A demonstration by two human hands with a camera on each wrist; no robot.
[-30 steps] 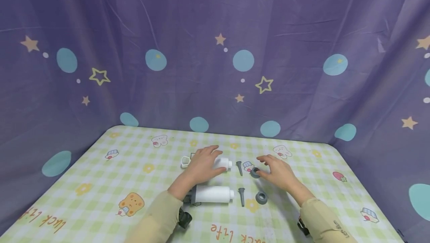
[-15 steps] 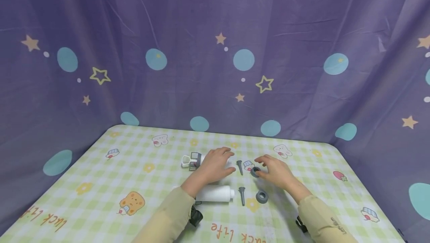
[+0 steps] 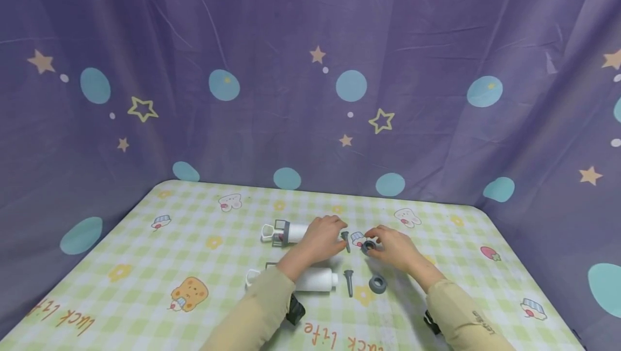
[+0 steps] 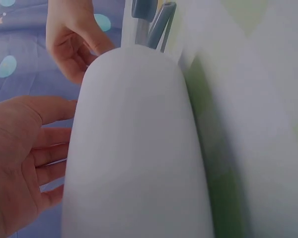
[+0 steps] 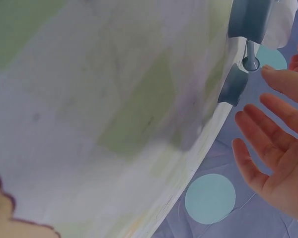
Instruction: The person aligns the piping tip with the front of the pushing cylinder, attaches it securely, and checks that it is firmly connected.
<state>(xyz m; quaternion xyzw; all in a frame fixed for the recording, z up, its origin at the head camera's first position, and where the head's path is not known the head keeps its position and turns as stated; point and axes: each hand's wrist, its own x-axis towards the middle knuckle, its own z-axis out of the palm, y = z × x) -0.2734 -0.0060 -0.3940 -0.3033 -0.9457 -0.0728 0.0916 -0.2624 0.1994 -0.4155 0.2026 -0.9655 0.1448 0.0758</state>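
My left hand [image 3: 320, 240], fingers extended, is over the narrow end of the far white cylinder [image 3: 297, 233], thumb and index finger beside the far grey tapered nozzle-like piece [image 3: 345, 241]. No grip on it shows. My right hand [image 3: 394, 247] hovers at the far grey ring [image 3: 368, 247], thumb and fingertips around it; in the right wrist view the fingers are spread and appear apart from the rings. Closer to me lie a second white cylinder [image 3: 315, 279], a second tapered piece [image 3: 349, 283] and a second ring [image 3: 377, 284]. That cylinder fills much of the left wrist view.
A checked cloth with printed pictures covers the table [image 3: 213, 270]. Both cylinders have white loop handles at their left ends. My left forearm crosses over the near cylinder. Behind the table hangs a purple curtain [image 3: 291, 140].
My left hand has moved right, from over the far cylinder to the tapered piece, uncovering the cylinder's grey collar. My right hand has shifted slightly left, its fingers closer round the far ring.
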